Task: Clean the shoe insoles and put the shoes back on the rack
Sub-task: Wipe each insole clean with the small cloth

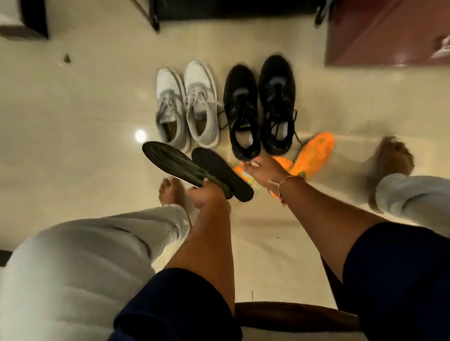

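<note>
Shoes (241,108) stand just beyond left hand (207,194) gripping black insoles (172,160); right hand (264,168) touches orange insoles (317,151), grip unclear.

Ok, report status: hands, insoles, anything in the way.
Left hand grips two dark insoles. Right hand at orange insoles on floor, grip unclear. White shoes, black shoes on floor, short of rack.

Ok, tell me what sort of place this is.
Probably a home entryway: glossy tiled floor, with white sneakers and black sneakers lined up before a dark metal rack.
</note>
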`<state>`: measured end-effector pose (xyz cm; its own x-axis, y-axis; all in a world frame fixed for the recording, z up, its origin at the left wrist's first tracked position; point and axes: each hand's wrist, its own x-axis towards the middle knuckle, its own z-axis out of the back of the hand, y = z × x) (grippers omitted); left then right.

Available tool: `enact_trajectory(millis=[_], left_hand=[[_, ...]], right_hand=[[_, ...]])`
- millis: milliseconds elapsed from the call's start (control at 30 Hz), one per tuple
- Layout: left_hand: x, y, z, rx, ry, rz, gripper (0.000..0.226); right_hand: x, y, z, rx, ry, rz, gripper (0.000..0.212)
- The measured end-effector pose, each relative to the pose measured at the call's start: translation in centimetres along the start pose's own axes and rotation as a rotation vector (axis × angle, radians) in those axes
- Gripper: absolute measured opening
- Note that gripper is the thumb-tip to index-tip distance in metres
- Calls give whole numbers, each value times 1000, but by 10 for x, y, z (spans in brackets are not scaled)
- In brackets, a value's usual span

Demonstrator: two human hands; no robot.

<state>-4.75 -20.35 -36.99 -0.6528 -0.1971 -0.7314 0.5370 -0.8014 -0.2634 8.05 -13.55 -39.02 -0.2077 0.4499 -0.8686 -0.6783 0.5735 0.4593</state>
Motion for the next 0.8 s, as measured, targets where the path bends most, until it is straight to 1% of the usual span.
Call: enact_trajectory(millis=[67, 100, 133, 200, 267, 300, 400, 467, 533, 567, 633, 733, 800], left_hand=[[-41, -18, 16, -102, 77, -69, 47], [-67, -27, 26, -134, 117, -126, 41], [-87, -36, 36, -197, 157, -173, 37], [-119, -48, 57, -315, 274, -269, 24], [-143, -53, 80, -403, 368, -381, 17], [-159, -57, 93, -450, 412, -425, 18], [-199, -56, 132, -569, 614, -470, 24], [-220, -46, 157, -620, 742, -488, 19], [-241, -31, 180, -659, 826, -503, 9], [-248, -24, 191, -679, 888, -503, 9], [-255, -13, 205, -698, 1005, -499, 21], [-260, -4, 212, -647, 1067, -472, 51], [-263, 2, 213, -576, 1122, -473, 62]], right_hand=[[-43, 33, 19, 446, 5, -57, 38], [-66, 49, 28, 710, 35, -80, 34], [-88, 62, 36, 926, 84, -62, 33], [-127, 79, 51, 1194, 193, 24, 33], [-173, 89, 61, 1356, 251, 121, 33], [-196, 92, 65, 1413, 268, 155, 33], [-257, 92, 67, 1436, 304, 312, 32], [-294, 90, 67, 1412, 307, 448, 32], [-326, 89, 68, 1418, 325, 541, 30], [-341, 88, 67, 1418, 332, 571, 30], [-363, 86, 61, 1399, 336, 605, 32], [-378, 74, 50, 1332, 293, 617, 32], [-381, 64, 44, 1302, 246, 614, 30]])
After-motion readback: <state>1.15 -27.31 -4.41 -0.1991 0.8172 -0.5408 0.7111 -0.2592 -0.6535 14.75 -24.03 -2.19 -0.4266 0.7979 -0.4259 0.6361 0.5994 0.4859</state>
